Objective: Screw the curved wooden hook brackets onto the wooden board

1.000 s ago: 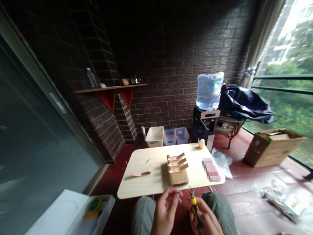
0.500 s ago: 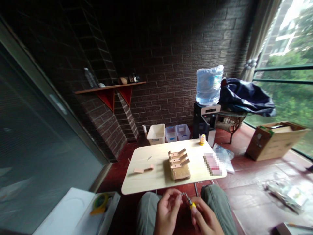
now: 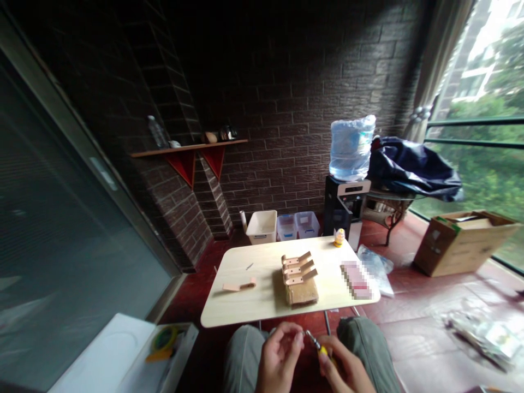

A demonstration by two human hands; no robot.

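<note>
My right hand (image 3: 339,360) is wrapped round the yellow handle of a screwdriver (image 3: 314,340), its metal shaft pointing up and left. Close by the tip, my left hand (image 3: 282,355) has thumb and forefinger pinched together; whatever small piece they hold is too small to name. Both hands are above my lap, in front of the table (image 3: 262,311). Three curved pinkish-tan pieces with holes (image 3: 298,268) rest in a row on a brown block (image 3: 303,293). A similar loose piece (image 3: 239,285) lies to the left, below a thin dark sliver (image 3: 249,267).
A small yellow-capped container (image 3: 339,238) stands at the table's back right, with a blurred pink object (image 3: 357,279) nearer me. Plastic bins (image 3: 262,236) and a water dispenser (image 3: 347,202) stand behind. An open box (image 3: 164,349) holding yellow items is low on my left.
The screwdriver tip has moved slightly left and down, closer to my left fingertips. The things on the table have stayed in place; the view has shifted slightly.
</note>
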